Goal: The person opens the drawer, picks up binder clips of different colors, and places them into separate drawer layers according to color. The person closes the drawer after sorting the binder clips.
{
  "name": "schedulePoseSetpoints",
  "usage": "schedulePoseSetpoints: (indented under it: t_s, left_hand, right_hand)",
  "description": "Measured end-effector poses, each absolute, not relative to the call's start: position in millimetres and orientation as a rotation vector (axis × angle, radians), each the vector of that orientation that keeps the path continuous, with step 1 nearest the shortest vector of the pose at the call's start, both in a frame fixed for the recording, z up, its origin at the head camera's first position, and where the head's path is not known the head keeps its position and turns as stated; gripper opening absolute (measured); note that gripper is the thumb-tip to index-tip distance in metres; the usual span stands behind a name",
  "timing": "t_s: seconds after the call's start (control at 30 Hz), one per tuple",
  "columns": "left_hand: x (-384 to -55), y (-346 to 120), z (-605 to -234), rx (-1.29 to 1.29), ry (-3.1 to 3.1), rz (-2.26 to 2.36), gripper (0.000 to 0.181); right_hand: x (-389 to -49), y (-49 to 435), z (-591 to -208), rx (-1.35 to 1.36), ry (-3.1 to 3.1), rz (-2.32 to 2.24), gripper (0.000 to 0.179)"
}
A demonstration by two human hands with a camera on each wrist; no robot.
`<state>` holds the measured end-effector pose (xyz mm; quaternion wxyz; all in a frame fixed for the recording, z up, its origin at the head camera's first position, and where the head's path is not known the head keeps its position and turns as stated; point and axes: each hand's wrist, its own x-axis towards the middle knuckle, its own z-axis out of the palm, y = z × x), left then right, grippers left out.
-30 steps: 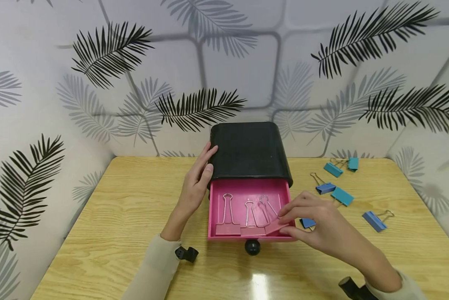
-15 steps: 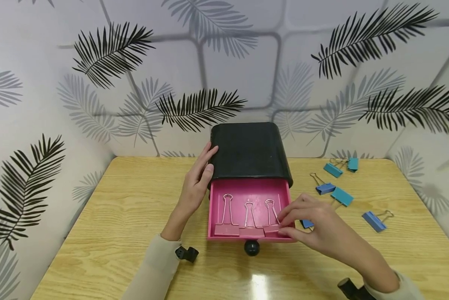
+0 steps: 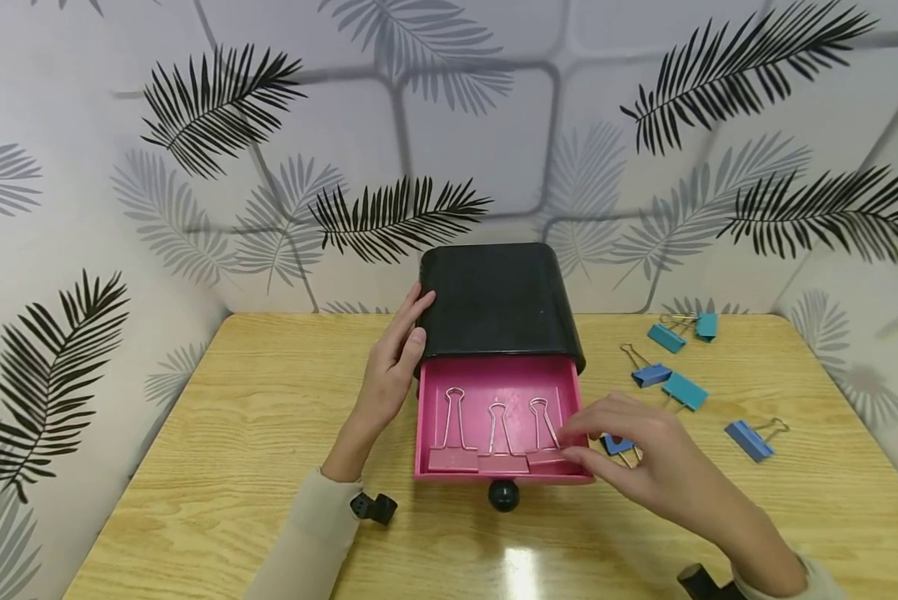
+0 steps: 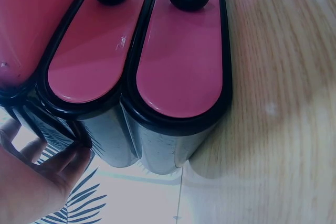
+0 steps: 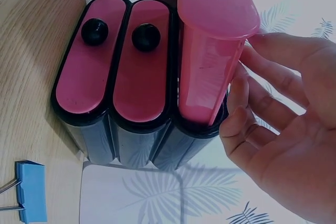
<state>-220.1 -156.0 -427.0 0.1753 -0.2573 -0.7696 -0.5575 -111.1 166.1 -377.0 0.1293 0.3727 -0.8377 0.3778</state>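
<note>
A black mini drawer cabinet (image 3: 497, 300) stands at the table's back, its pink top drawer (image 3: 494, 371) pulled out. Three pink binder clips lie in a row along the drawer's front: a left clip (image 3: 452, 460), a middle clip (image 3: 503, 464) and a right clip (image 3: 545, 459). My left hand (image 3: 389, 367) rests against the cabinet's left side, fingers extended. At the drawer's right wall, my right hand (image 3: 651, 446) has loosely bent fingers, with fingertips and thumb right at the right clip's end. From the right wrist view, some fingers of that hand (image 5: 294, 93) hang outside the wall.
Blue and teal binder clips lie scattered on the table to the right, including a blue clip (image 3: 750, 442), a teal clip (image 3: 685, 391) and another blue clip (image 3: 616, 444) beside my right hand. A black knob (image 3: 504, 496) sticks out from the drawer front. A patterned wall (image 3: 479, 150) stands behind.
The right clip, tilted in my right hand's pinch earlier, has come to lie flat beside the others. My right fingers have since loosened and shifted slightly right. The left hand stays put.
</note>
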Motion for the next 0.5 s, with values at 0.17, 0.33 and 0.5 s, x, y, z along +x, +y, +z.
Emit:
schedulePoseSetpoints:
  t_s: [0.17, 0.33, 0.5]
  left_hand:
    - [-211.1, -153.1, -414.9, -0.711, -2.189, -1.598, 0.047]
    - [-198.6, -149.5, -396.9, -0.718, -2.191, -1.617, 0.047]
    - [-197.2, -148.9, -393.5, -0.716, -2.2, -1.612, 0.047]
  right_hand:
    - [-105.2, 167.9, -374.4, 1.048, -2.427, 1.124, 0.03]
    - [-95.9, 166.8, -371.6, 1.027, -2.356, 1.146, 0.038]
    - [-86.4, 162.0, -371.2, 1.042, -2.226, 1.174, 0.044]
